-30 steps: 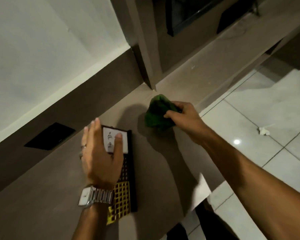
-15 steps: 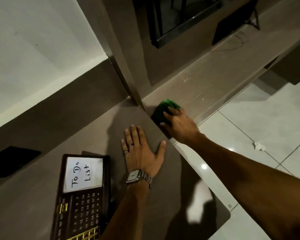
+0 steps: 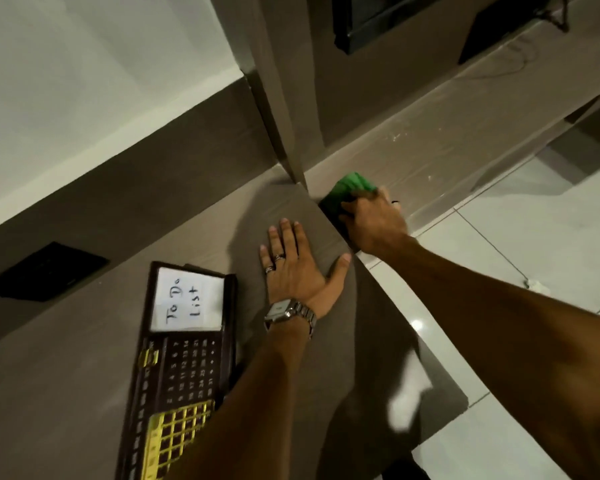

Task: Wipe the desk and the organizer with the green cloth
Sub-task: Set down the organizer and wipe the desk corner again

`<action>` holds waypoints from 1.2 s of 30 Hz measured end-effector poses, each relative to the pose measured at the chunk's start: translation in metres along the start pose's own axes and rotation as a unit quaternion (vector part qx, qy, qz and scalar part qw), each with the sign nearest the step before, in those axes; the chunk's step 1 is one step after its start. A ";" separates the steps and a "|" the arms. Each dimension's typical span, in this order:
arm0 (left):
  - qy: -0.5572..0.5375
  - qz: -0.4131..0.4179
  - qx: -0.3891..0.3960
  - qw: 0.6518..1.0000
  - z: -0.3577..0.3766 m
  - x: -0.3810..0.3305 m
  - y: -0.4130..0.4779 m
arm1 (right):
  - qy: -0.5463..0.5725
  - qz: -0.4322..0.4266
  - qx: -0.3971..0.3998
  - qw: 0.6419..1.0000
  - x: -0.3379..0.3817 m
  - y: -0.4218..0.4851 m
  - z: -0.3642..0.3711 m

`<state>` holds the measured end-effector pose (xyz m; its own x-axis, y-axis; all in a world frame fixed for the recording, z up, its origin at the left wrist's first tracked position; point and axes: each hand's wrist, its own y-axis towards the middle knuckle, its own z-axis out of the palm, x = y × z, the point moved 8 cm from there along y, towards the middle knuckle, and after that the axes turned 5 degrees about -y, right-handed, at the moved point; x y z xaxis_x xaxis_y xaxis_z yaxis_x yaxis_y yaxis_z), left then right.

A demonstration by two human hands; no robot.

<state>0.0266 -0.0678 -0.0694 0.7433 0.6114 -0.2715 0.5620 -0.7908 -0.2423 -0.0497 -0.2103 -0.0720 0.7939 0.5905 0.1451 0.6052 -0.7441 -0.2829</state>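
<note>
The room is dim. Light comes from above and shines as a small bright spot on the glossy floor (image 3: 417, 323). The arms throw dark shadows across the brown surface (image 3: 66, 393). The green cloth (image 3: 352, 185) looks a bit blurry. Straight lines bend near the edges of the picture.

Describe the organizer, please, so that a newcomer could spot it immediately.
Start at the brown desk. Beside the left hand pressed flat on it lies the organizer, a dark flat board. It alone carries a white card reading "To Do List", a number grid and yellow squares.
</note>
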 end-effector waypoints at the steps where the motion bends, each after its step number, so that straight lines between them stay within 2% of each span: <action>1: -0.028 -0.004 0.021 0.999 -0.003 0.002 0.000 | 0.019 0.021 -0.054 0.998 0.000 -0.008 -0.014; 3: -0.097 -0.017 0.028 0.995 -0.030 0.012 -0.012 | 0.111 0.016 -0.176 0.978 0.021 -0.034 -0.053; 5: -0.127 0.003 -0.005 0.992 -0.066 0.018 -0.025 | 0.222 -0.037 -0.214 0.950 0.053 -0.056 -0.081; 8: -0.148 0.069 -0.061 0.985 -0.131 0.026 -0.053 | 0.342 -0.120 -0.193 0.912 0.110 -0.082 -0.105; 11: -0.185 0.096 -0.143 0.967 -0.187 0.048 -0.094 | 0.446 -0.123 -0.086 0.882 0.162 -0.094 -0.103; 13: -0.166 0.062 -0.179 0.968 -0.209 0.077 -0.124 | 0.441 -0.152 -0.032 0.884 0.199 -0.102 -0.100; 15: -0.138 -0.005 -0.165 0.977 -0.211 0.108 -0.149 | 0.402 -0.186 0.007 0.897 0.229 -0.108 -0.099; 19: -0.230 -0.171 -0.071 0.955 -0.178 0.164 -0.207 | 0.340 -0.186 0.093 0.917 0.258 -0.114 -0.081; 21: -0.290 -0.210 0.016 0.934 -0.150 0.179 -0.233 | 0.340 -0.178 0.109 0.917 0.262 -0.117 -0.073; 23: -0.289 -0.213 0.072 0.930 -0.135 0.186 -0.249 | 0.363 -0.163 0.097 0.912 0.259 -0.115 -0.072; 25: -0.285 -0.231 0.061 0.928 -0.133 0.198 -0.260 | 0.386 -0.129 0.077 0.910 0.252 -0.111 -0.072; 27: -0.328 -0.258 0.041 0.908 -0.133 0.211 -0.270 | 0.384 -0.102 0.060 0.916 0.248 -0.109 -0.070; 36: -0.371 -0.269 -0.127 0.880 -0.185 0.290 -0.269 | 0.422 -0.067 0.012 0.904 0.225 -0.132 -0.068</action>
<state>0.1582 0.3169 0.0896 -0.0429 0.6748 -0.7368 0.8931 -0.3046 -0.3309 0.0529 -0.0008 0.0625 0.4819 0.2189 0.8485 0.7059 -0.6707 -0.2278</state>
